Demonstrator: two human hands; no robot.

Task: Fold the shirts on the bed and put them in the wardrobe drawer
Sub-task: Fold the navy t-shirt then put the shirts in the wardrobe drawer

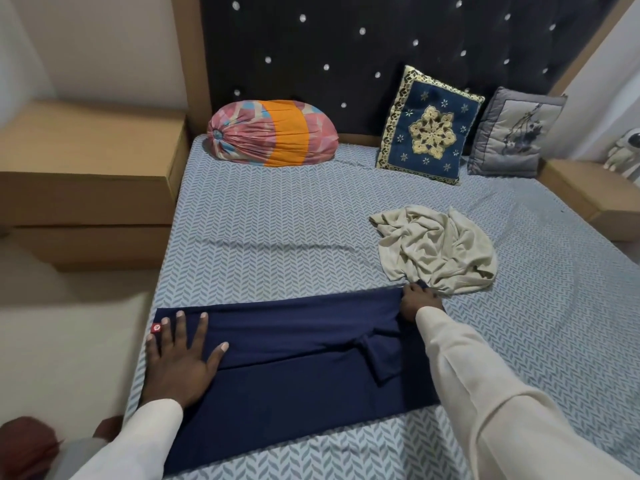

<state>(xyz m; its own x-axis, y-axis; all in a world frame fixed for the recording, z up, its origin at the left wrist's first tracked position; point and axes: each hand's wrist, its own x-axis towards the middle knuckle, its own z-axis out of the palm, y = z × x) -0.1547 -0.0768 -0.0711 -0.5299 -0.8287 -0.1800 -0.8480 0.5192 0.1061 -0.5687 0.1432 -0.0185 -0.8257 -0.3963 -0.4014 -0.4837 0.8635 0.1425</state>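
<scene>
Left grip [180,355] pressing navy shirt [294,358], right grip [420,303] pinching edge

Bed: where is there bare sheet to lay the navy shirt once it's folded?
Widest bare sheet lies mid-bed, between the bolster, the navy shirt and the crumpled beige shirt. Another strip runs right of it. Crowded: the headboard end, by blue cushion and grey cushion.

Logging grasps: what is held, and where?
The right hand grips the navy shirt at its far right corner; the left hand only presses its left end flat.
</scene>
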